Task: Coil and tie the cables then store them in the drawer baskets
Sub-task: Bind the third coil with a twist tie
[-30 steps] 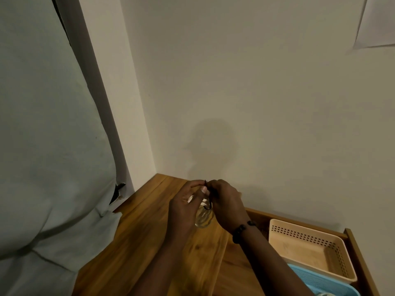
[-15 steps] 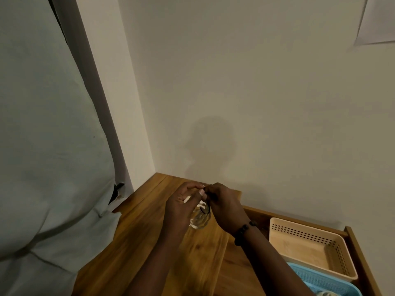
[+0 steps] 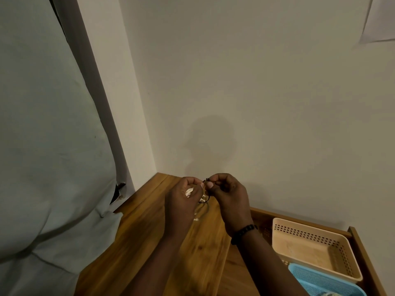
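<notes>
Hands lifted slightly off the counter [image 3: 136, 242]; left hand [image 3: 183, 201] grips white coiled cable [image 3: 189, 191], right hand [image 3: 228, 195] pinches black tie [image 3: 207, 180] — keep coil tight while twisting.

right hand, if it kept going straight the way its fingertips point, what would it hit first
Probably the left hand: the right hand points leftward at it, their fingertips nearly meeting around the black tie and white cable. Depth is unclear.
</notes>
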